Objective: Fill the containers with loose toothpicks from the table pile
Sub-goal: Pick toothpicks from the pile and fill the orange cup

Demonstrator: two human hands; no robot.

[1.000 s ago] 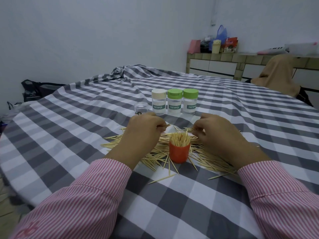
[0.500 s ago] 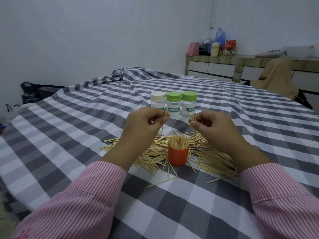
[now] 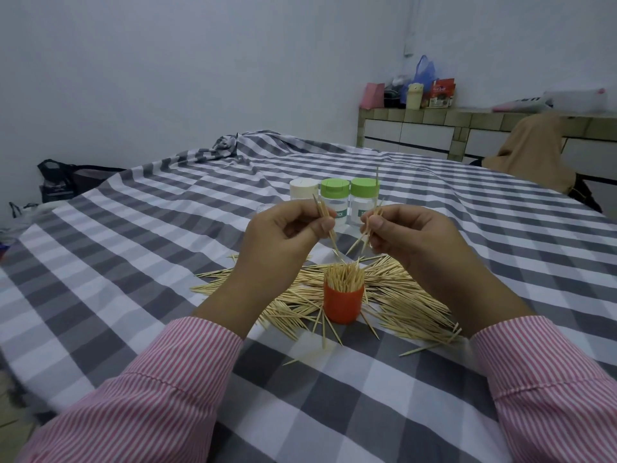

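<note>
An orange container (image 3: 343, 304) stands upright in the middle of the loose toothpick pile (image 3: 407, 304) and is packed with upright toothpicks. Above and left of it, my left hand (image 3: 283, 242) pinches a few toothpicks that point down toward the container. My right hand (image 3: 410, 240) pinches another small bunch above and right of it. Behind my hands stand three capped clear containers: one with a cream lid (image 3: 303, 188) and two with green lids (image 3: 335, 188) (image 3: 364, 188).
The table wears a grey and white checked cloth (image 3: 133, 262). A small clear container (image 3: 265, 208) sits left of the capped ones, mostly hidden by my left hand. A tiled counter (image 3: 434, 128) with bags stands at the back right, a brown cloth (image 3: 531, 152) in front of it.
Both hands have risen from the pile, each bringing up a few toothpicks, and now hover above the orange container.
</note>
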